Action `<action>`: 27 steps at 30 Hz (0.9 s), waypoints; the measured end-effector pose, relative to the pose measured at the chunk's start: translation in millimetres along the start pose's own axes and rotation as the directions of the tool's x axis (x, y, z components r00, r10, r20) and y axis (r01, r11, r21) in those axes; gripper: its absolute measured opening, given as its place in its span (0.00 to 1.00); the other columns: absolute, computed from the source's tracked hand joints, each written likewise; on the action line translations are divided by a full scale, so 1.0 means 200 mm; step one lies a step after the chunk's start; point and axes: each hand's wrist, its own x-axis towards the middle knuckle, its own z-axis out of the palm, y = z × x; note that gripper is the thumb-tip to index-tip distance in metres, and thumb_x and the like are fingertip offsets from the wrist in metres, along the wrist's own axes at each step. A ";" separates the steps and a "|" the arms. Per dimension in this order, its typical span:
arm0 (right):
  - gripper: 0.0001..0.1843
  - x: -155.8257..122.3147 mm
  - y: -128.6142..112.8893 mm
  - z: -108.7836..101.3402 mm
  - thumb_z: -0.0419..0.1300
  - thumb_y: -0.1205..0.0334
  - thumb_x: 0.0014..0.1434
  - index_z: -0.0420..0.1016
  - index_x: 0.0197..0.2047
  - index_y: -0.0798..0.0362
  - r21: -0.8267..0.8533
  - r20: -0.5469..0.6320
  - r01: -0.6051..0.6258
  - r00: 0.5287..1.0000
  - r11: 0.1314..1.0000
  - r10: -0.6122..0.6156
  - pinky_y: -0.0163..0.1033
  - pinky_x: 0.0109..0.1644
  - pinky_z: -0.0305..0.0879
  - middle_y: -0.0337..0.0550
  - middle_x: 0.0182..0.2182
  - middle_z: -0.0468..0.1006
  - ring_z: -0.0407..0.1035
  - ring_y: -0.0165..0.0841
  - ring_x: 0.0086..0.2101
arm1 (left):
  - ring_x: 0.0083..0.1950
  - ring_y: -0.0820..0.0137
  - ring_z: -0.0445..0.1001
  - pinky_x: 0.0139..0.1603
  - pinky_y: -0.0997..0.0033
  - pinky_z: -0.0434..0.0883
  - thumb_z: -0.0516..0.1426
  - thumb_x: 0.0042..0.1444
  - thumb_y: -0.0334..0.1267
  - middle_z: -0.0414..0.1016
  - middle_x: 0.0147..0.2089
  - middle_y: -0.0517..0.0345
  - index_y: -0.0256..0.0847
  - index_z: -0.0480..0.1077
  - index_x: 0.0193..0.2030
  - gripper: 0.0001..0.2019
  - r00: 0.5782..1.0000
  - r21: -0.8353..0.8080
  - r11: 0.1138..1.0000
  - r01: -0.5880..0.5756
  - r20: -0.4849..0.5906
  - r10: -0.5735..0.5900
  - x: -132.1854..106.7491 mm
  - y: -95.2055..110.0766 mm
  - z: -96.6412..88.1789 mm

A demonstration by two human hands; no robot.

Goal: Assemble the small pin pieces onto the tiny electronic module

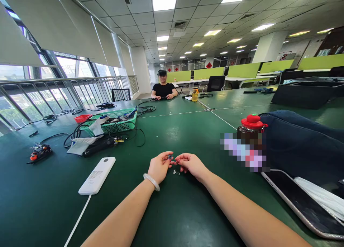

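Both hands meet just above the green table (172,211), in the middle of the view. Between the thumb and fingers of my left hand (159,168) is a small dark circuit board (170,156); a pale bangle circles that wrist. Close by on the right, the fingertips of my right hand (194,165) are pinched together at the board's lower right. Whatever they hold is too small to make out. Below the fingertips, a few tiny white and clear parts (176,172) lie on the table.
A white power bank (97,176) with a cable lies left. Behind it are a black cylinder (99,146), cables and a green basket (120,120). On the right are a red-lidded jar (251,130), a dark bag (301,143) and a tablet (303,204). A person (163,90) sits across the table.
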 end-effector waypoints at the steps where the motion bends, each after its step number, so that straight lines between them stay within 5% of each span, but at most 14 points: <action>1: 0.11 0.00 0.00 0.00 0.61 0.59 0.43 0.69 0.29 0.57 -0.008 -0.005 0.006 1.000 1.000 -0.006 0.27 0.18 0.53 0.36 0.21 0.72 0.61 0.21 0.17 | 0.37 0.71 0.76 0.36 0.72 0.74 0.52 0.52 0.26 0.75 0.39 0.51 0.37 0.68 0.45 0.14 1.000 0.021 1.000 -0.018 0.019 0.018 -0.01 0.00 0.01; 16: 0.11 -0.01 -0.02 0.01 0.63 0.60 0.40 0.72 0.29 0.56 0.016 -0.046 0.001 0.999 1.000 0.000 0.29 0.22 0.58 0.36 0.21 0.72 0.62 0.22 0.19 | 0.29 0.74 0.70 0.34 0.74 0.68 0.53 0.50 0.37 0.72 0.28 0.60 0.40 0.68 0.49 0.18 0.982 0.423 0.887 -0.185 0.053 0.179 -0.01 -0.01 -0.03; 27: 0.12 -0.01 -0.02 0.01 0.63 0.55 0.41 0.71 0.23 0.56 -0.029 -0.082 -0.009 0.997 1.000 0.007 0.30 0.20 0.56 0.34 0.16 0.69 0.59 0.23 0.17 | 0.28 0.73 0.67 0.34 0.74 0.65 0.55 0.49 0.38 0.73 0.29 0.62 0.43 0.69 0.49 0.18 0.967 0.475 0.843 -0.252 0.158 0.200 -0.04 0.03 -0.02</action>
